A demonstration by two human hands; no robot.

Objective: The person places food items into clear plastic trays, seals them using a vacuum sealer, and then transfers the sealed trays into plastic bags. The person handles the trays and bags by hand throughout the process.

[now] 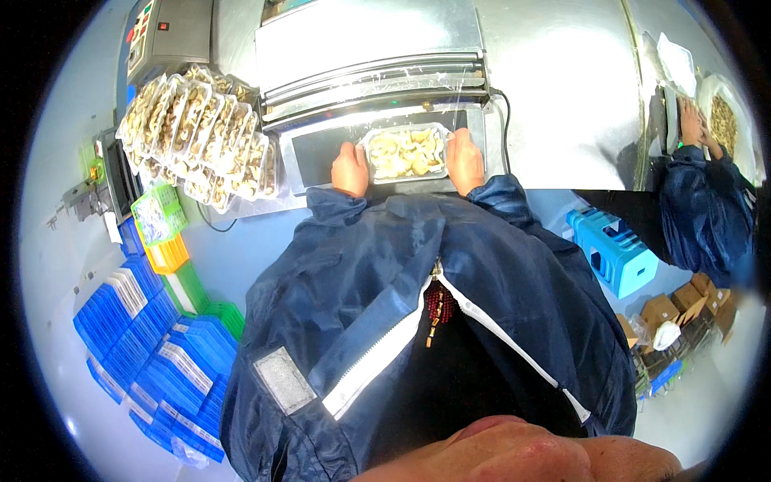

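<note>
A clear plastic tray (408, 178) filled with pale yellow sliced pieces (406, 153), perhaps mushroom, is in front of me over the dark plate (313, 153) of a metal wrapping machine. My left hand (350, 169) grips its left end and my right hand (465, 163) its right end, fingers closed around the sides. Clear film seems to stretch near the tray, though its edges are hard to make out. Just behind lie the machine's metal rollers (373, 87). The undersides of my fingers and the tray's base are hidden.
Stacked trays of brown-and-white mushrooms (197, 128) stand at left beside a grey control box (173, 36). Blue crates (173, 369) pile up lower left. A black cable (507, 128) runs at right, above a blue stool (614, 251). Far right, a co-worker's hands (692, 124) work near a bag.
</note>
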